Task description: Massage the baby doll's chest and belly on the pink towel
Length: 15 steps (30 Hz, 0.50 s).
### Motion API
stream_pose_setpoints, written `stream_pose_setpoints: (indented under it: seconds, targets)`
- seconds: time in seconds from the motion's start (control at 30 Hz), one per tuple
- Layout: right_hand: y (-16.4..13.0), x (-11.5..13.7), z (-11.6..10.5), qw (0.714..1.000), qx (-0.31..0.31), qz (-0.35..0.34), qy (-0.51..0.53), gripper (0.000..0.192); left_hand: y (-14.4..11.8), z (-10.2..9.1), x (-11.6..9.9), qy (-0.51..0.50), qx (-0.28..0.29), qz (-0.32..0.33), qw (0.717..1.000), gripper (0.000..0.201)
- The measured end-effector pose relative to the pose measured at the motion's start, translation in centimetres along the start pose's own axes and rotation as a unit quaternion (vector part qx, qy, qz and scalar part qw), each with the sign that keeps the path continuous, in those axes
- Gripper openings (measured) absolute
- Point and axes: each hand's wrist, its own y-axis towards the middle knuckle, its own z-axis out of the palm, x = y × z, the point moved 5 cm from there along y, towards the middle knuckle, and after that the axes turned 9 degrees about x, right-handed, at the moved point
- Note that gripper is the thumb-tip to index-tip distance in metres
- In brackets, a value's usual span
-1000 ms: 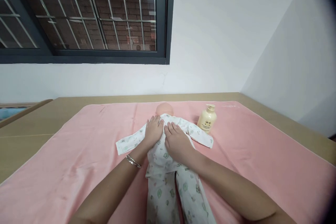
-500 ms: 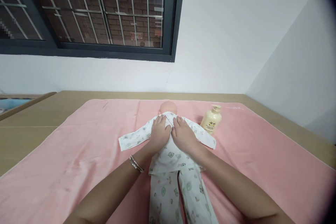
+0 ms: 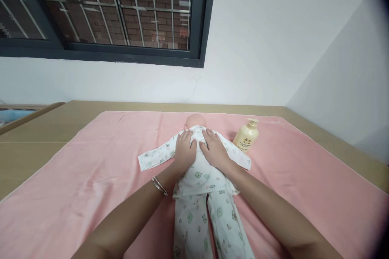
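Left hand and right hand rest on a baby doll, fingers slightly spread. Right of them stands a pump bottle.

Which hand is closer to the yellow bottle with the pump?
Right. The right hand rests on the printed shirt, left of the yellow bottle, with a sleeve between them. The left hand rests on the shirt too, but farther left, beyond the right hand.
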Motion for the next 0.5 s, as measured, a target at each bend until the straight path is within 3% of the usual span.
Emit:
stream_pose_setpoints:
  seconds: [0.5]
  targets:
    - [-0.2,0.09,-0.13,1.0,-0.001,-0.003,-0.009,0.056,0.02,0.49,0.84,0.042,-0.019,-0.015,0.999,0.043]
